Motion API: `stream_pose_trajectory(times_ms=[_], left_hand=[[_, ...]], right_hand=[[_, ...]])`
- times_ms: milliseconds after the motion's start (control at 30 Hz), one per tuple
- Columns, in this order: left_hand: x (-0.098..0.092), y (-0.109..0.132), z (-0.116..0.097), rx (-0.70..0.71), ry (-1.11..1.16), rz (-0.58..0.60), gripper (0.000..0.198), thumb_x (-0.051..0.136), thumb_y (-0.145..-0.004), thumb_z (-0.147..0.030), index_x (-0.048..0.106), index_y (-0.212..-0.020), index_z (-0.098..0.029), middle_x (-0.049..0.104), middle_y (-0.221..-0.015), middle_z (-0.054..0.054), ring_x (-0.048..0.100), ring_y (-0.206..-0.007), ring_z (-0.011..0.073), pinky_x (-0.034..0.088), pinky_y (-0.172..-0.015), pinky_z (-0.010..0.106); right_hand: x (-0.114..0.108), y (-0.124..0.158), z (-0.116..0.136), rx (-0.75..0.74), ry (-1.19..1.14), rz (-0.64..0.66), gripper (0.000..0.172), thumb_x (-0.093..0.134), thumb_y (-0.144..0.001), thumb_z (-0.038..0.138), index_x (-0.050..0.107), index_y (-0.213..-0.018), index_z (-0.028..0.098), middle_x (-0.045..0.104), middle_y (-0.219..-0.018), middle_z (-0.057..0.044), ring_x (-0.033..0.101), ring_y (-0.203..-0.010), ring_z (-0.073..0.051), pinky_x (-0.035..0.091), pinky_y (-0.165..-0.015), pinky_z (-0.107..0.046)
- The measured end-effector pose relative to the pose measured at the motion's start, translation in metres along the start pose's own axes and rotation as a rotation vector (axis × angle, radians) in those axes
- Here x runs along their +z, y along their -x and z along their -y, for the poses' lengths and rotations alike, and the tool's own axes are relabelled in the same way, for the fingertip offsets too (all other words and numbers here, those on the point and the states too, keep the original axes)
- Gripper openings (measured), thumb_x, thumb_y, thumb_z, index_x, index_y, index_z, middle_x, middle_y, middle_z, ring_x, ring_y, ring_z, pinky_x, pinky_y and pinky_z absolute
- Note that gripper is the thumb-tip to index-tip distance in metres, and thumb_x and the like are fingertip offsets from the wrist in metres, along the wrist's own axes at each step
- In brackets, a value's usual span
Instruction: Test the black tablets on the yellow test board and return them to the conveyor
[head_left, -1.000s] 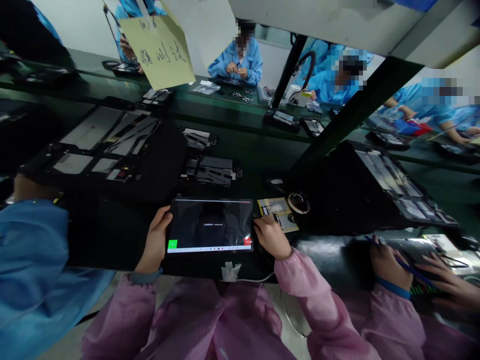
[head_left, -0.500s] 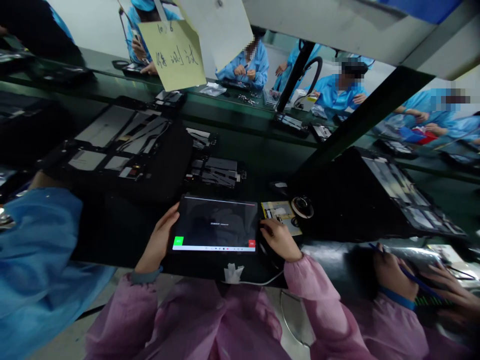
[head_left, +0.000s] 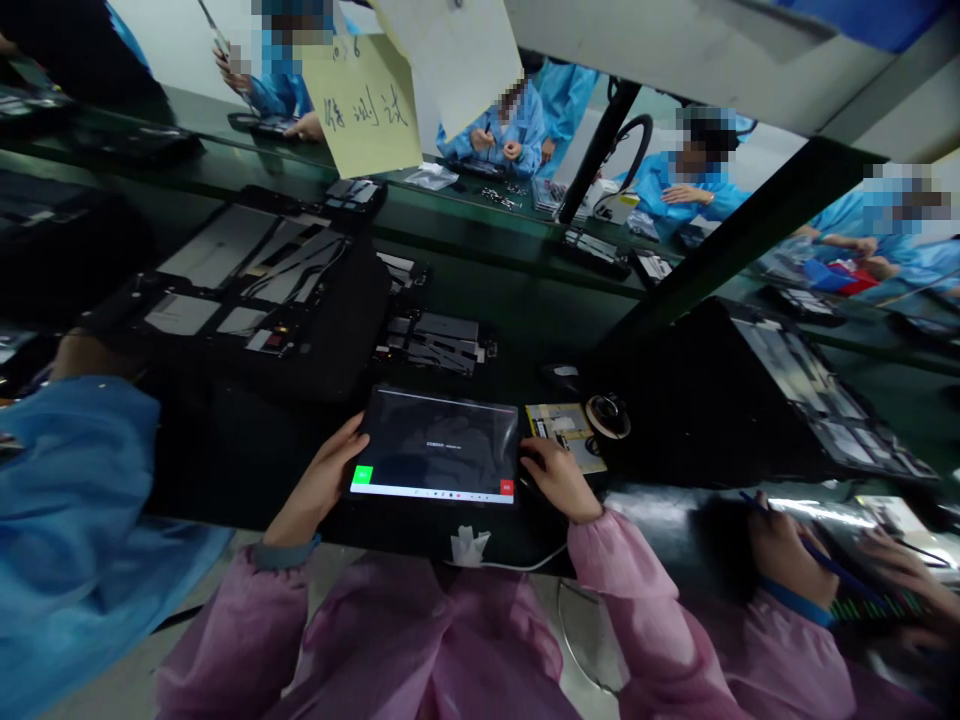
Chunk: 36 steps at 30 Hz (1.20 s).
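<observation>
A tablet with a dark lit screen is tilted toward me just above the dark green bench, showing a green square at lower left and a red one at lower right. My left hand grips its left edge, thumb on the front and the other fingers hidden behind. At the right edge, my right hand has its fingers curled against the side, their tips partly hidden. Beside that hand lies a flat yellow-edged packet, with a round dark object with a pale rim on its corner.
Opened device housings top a black stack at left; another black stack stands at right. A smaller opened unit lies behind the tablet. Co-workers' sleeves and hands flank me. A slanted dark post crosses the right.
The tablet has shifted and tilted slightly, with my left hand moving along with it. My right hand stays at the right edge. Across the bench, a co-worker has raised a hand holding a long object.
</observation>
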<state>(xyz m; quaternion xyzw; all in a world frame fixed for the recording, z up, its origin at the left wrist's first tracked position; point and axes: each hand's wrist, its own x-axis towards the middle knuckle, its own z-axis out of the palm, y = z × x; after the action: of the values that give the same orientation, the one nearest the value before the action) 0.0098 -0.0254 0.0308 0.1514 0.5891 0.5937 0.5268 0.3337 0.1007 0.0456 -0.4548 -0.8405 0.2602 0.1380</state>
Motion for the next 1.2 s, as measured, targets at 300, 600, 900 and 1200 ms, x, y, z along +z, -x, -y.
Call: stream_pose_trajectory(times_ms=[300, 600, 900, 1200], left_hand=[[0.015, 0.011, -0.012, 0.108, -0.102, -0.122, 0.052, 0.067, -0.072, -0.053, 0.065, -0.114, -0.023, 0.067, -0.114, 0.005, 0.061, -0.107, 0.0252, 0.051, -0.082, 0.026], [0.013, 0.006, 0.012, 0.15, -0.075, -0.288, 0.05, 0.068, -0.072, -0.051, 0.063, -0.114, -0.024, 0.066, -0.113, 0.002, 0.061, -0.104, 0.0217, 0.048, -0.089, 0.029], [0.024, 0.006, 0.004, 0.09, -0.076, -0.341, 0.044, 0.067, -0.073, -0.047, 0.065, -0.111, -0.025, 0.064, -0.12, 0.003, 0.057, -0.113, 0.0245, 0.045, -0.097, 0.035], [0.022, 0.005, 0.007, 0.095, -0.096, -0.366, 0.044, 0.068, -0.071, -0.047, 0.066, -0.109, -0.024, 0.065, -0.117, 0.002, 0.057, -0.113, 0.0237, 0.045, -0.099, 0.033]], right_hand=[[-0.014, 0.005, 0.001, 0.055, -0.338, 0.05, 0.017, 0.051, -0.085, 0.032, 0.059, -0.094, 0.021, 0.064, -0.08, -0.001, 0.06, -0.072, -0.016, 0.046, -0.067, -0.028], [-0.008, -0.001, 0.01, 0.132, -0.587, -0.068, 0.017, 0.056, -0.078, 0.034, 0.058, -0.084, 0.019, 0.054, -0.07, 0.001, 0.047, -0.061, -0.012, 0.036, -0.059, -0.025], [-0.009, 0.003, 0.006, 0.351, -0.868, 0.019, 0.029, 0.063, -0.074, 0.041, 0.061, -0.089, 0.017, 0.051, -0.061, 0.004, 0.041, -0.053, -0.009, 0.025, -0.049, -0.023], [-0.002, 0.005, 0.008, 0.156, -0.633, -0.092, 0.019, 0.059, -0.076, 0.036, 0.062, -0.083, 0.019, 0.052, -0.064, 0.003, 0.045, -0.057, -0.011, 0.034, -0.056, -0.024]])
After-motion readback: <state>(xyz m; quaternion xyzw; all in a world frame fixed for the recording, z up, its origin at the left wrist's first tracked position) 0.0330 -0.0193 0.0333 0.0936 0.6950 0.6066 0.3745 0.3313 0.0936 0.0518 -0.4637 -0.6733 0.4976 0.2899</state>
